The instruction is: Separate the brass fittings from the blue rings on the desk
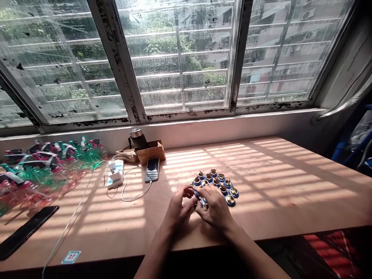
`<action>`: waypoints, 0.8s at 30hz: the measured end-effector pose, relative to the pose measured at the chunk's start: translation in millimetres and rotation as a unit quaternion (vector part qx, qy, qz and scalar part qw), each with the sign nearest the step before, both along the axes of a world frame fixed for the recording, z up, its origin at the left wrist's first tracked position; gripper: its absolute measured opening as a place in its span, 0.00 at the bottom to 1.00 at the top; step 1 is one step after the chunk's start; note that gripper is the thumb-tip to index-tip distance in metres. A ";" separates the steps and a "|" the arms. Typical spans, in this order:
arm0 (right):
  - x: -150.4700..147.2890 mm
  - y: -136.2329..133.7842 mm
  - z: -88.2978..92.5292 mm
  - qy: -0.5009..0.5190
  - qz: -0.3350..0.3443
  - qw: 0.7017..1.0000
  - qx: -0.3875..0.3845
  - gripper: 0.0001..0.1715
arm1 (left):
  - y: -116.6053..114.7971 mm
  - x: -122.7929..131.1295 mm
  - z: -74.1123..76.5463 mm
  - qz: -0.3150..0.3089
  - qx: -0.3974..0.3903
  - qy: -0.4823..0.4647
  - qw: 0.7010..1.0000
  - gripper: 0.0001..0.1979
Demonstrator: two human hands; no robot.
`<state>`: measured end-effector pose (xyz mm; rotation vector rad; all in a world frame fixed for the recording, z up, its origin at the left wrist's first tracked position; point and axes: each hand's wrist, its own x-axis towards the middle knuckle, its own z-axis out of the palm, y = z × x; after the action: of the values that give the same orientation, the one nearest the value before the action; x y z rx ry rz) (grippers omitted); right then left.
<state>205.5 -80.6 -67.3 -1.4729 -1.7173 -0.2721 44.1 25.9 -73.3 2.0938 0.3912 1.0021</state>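
A barred window [180, 54] with paint-flecked frames is seen beyond the far side of a wooden bench [290, 209], and striped sunlight is cast across the bench top. At the left end of the bench, a heap of pink and green plastic pieces [49, 166] is piled, with a black smartphone [26, 232] laid near the front edge. Further along, a cardboard box [149, 152] is set by the wall, with a metal flask [138, 138] at its left end. A white charger [115, 179] and a second smartphone [152, 169] lie just in front, linked by a white cable [130, 195].

A cluster of small blue-rimmed brass cups [217, 186] is laid out near the middle of the bench, ahead of the hands and slightly to the right, its long axis running from far left to near right. The right hand [215, 209] is nearer to it than the left hand [178, 205]. The two hands are held together, their fingertips closed on a small blue-and-brass piece [202, 204] that is largely hidden by the fingers.

No brand can be read. A small label [71, 257] is stuck at the front edge of the bench; it may read 17, but this cannot be confirmed.
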 end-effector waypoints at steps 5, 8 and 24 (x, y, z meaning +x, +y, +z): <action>2.1 0.0 2.7 -0.007 -0.016 1.000 -0.010 0.28 | -3.7 0.2 5.1 -0.022 -0.008 0.019 1.000 0.17; 2.4 0.5 2.4 0.001 -0.019 1.000 -0.003 0.29 | -3.8 0.5 5.6 0.004 0.014 0.007 1.000 0.17; 0.7 -2.1 3.9 0.020 0.004 1.000 0.000 0.29 | -2.5 -3.3 3.3 0.022 0.027 0.026 0.999 0.14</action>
<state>206.3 -82.8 -63.4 -1.4626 -1.6910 -0.2375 40.8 23.4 -70.0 2.1717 0.4421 0.9946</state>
